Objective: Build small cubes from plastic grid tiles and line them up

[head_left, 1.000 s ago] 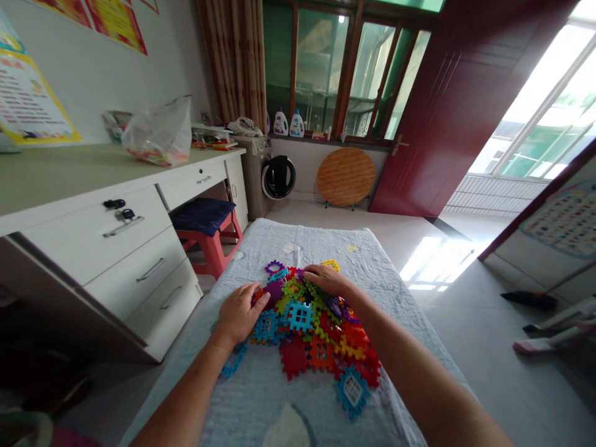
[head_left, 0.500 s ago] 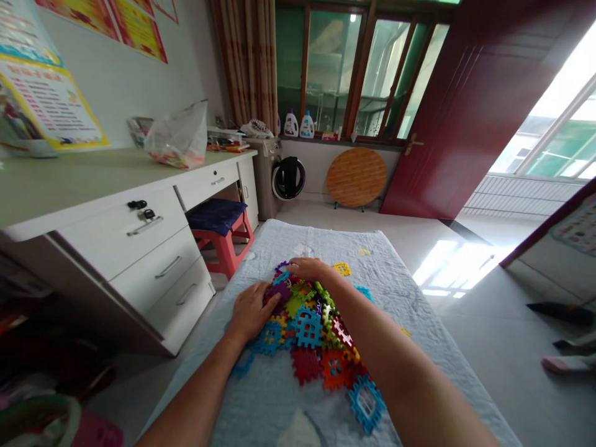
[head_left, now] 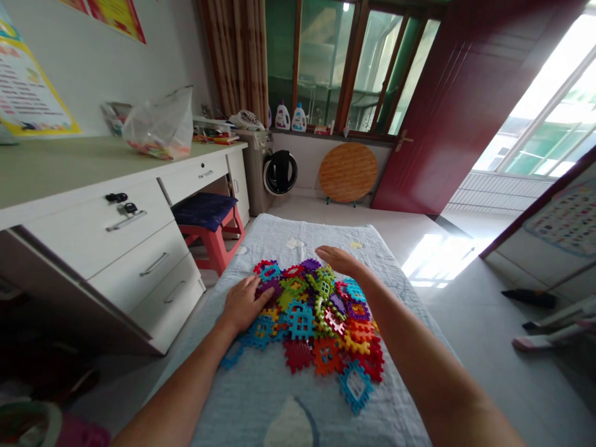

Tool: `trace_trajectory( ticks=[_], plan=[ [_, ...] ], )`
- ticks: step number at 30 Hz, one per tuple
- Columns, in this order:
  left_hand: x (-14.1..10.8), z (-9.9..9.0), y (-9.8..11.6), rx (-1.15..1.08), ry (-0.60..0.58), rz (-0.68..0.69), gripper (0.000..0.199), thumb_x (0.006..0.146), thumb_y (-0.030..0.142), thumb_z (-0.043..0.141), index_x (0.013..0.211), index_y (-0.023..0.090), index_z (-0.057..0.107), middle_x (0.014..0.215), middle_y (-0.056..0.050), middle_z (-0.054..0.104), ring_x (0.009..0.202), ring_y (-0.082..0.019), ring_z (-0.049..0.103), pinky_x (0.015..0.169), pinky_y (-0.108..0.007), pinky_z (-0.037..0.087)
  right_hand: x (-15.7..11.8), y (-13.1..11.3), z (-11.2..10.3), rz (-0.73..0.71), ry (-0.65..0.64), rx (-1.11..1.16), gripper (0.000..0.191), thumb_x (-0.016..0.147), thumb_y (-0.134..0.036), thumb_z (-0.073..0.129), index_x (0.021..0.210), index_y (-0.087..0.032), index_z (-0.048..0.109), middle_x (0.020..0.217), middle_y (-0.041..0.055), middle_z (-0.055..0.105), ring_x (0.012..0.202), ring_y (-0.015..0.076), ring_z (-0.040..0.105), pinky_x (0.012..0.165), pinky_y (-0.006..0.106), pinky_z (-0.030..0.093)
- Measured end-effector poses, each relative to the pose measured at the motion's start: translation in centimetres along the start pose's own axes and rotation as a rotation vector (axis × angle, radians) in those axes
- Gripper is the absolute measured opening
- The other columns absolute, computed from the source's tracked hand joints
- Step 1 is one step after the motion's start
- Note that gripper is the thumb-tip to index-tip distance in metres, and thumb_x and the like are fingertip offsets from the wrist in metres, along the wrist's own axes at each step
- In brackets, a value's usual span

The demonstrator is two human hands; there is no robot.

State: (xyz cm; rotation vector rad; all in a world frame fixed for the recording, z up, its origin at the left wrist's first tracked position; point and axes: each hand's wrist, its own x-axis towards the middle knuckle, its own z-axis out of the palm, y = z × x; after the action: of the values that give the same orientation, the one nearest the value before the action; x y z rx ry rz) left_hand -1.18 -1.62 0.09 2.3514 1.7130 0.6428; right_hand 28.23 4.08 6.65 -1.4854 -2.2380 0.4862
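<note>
A heap of notched plastic pieces in many colours lies on the cloth-covered surface. Its near part has a blue window piece (head_left: 300, 320), a dark red piece (head_left: 298, 355) and an orange piece (head_left: 327, 356); a separate-looking blue frame (head_left: 356, 386) lies nearest to me. My left hand (head_left: 243, 303) rests at the heap's left edge, fingers spread, its thumb over a purple piece (head_left: 269, 288). My right hand (head_left: 339, 259) is at the far right edge of the heap, fingers stretched out, with nothing seen in it. Its palm side is partly hidden.
The pale blue cloth (head_left: 251, 403) covers the surface. To the left are a white desk (head_left: 125, 230) with a plastic bag (head_left: 161, 127) and a red stool (head_left: 212, 239). A round wooden board (head_left: 348, 172) leans on the far wall, near a red door (head_left: 456, 105).
My right hand has moved right and off the top of the heap, uncovering pieces there. My left hand remains at the left edge. The whole view has shifted a little.
</note>
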Motion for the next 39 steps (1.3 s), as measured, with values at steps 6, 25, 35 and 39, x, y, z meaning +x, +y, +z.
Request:
trace_trajectory(
  ticks=[6,25,35,39],
  plan=[
    [0.1,0.3,0.1,0.046,0.027,-0.016,0.059,0.087,0.060,0.034,0.114,0.014,0.060,0.123,-0.015,0.059,0.116,-0.029,0.054,0.102,-0.040,0.039,-5.9,5.9,-0.2,0.333,0.094,-0.118,0.032,0.091,-0.034,0.043,0.111,-0.019,0.063,0.120,0.0132,0.061,0.117,0.0279,0.051,0.098,0.043,0.037],
    [1.3,-0.2,-1.0,-0.269,-0.094,-0.171,0.074,0.076,0.069,0.034,0.113,0.011,0.060,0.126,-0.017,0.056,0.121,-0.029,0.051,0.107,-0.040,0.036,-11.8,6.0,-0.3,0.278,0.180,0.055,0.029,0.088,-0.027,0.043,0.103,-0.019,0.066,0.102,0.0068,0.068,0.098,0.0215,0.060,0.089,0.034,0.045],
    [0.9,0.2,-0.8,-0.248,0.000,-0.157,0.065,0.078,0.065,0.037,0.112,0.014,0.060,0.124,-0.014,0.059,0.118,-0.029,0.054,0.105,-0.042,0.038,-13.2,6.2,-0.3,0.177,0.146,0.160,0.048,0.071,-0.021,0.064,0.119,-0.019,0.058,0.105,0.0063,0.060,0.072,0.0120,0.055,0.073,0.029,0.047],
    [0.6,0.2,-0.8,-0.251,0.018,-0.153,0.063,0.080,0.063,0.038,0.114,0.014,0.060,0.123,-0.013,0.060,0.118,-0.028,0.054,0.104,-0.041,0.039,-13.0,6.6,0.1,0.185,0.227,0.220,0.043,0.070,-0.019,0.062,0.114,-0.020,0.060,0.098,0.0039,0.058,0.067,0.0097,0.052,0.067,0.026,0.046]
  ],
)
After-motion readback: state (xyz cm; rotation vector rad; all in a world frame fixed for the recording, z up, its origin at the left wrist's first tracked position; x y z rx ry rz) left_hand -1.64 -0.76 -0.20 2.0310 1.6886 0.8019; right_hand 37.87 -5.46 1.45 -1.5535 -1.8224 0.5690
